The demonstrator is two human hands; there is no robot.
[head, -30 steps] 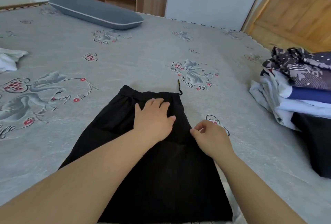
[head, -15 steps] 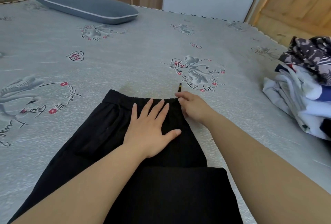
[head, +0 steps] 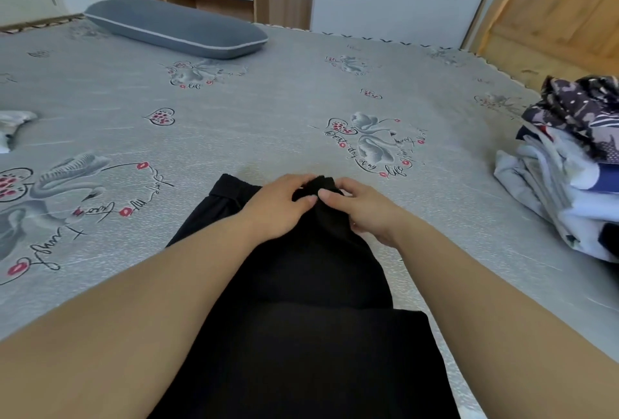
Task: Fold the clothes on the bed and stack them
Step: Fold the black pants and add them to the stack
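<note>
At the far left edge of the bed [head: 268,110], a crumpled white garment [head: 15,123] lies half out of view, well apart from everything else. Behind it, near the far left of the mattress, a grey pillow [head: 177,28] lies along the head end. Between the pillow and the near edge stretches a broad run of bare grey sheet printed with swans and hearts, open on the left side and across the middle.

The black trousers [head: 301,301] lie flat on the near centre of the bed, waistband pointing away from the person, legs running toward the bottom edge of the view. The left hand [head: 278,207] rests on the right part of the waistband, its fingers curled and pinching a bunch of the black cloth. The right hand [head: 361,207], just beside it with thumbs nearly touching, grips the same bunched right corner of the waistband. The left corner of the waistband lies flat and uncovered.

To the right, a strip of bare sheet separates the trousers from a pile of clothes [head: 569,177] at the right edge of the bed, patterned dark cloth on top of white and blue pieces.
</note>
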